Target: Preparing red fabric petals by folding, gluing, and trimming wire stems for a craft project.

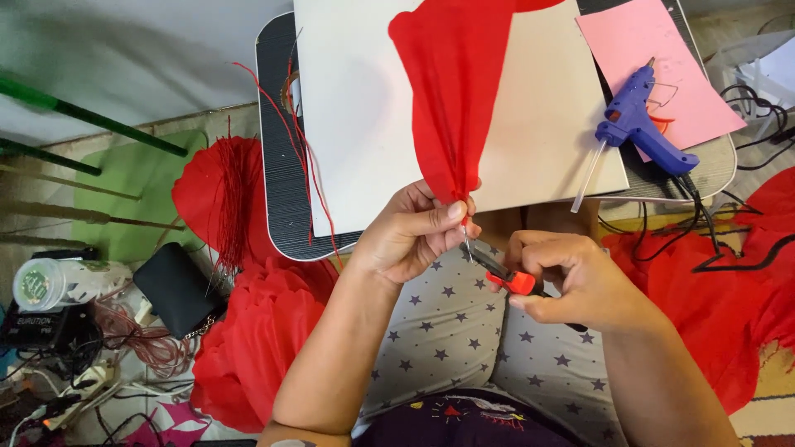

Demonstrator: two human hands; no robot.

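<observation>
One fan of red tissue paper (460, 91), gathered to a point over the lap desk's (286, 207) near edge. Left hand (410, 232) pinches the gathered end, fingers closed tight. Right hand (571, 281) curled around a stapler (505, 273), red and grey, its tip touching the pinch. Blue glue gun (642, 128) lies toward the desk's right edge on pink paper (646, 50).

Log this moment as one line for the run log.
left hand: pinches gathered red paper | right hand: holds scissors at pinched end | blue glue gun: lies on pink sheet
</observation>
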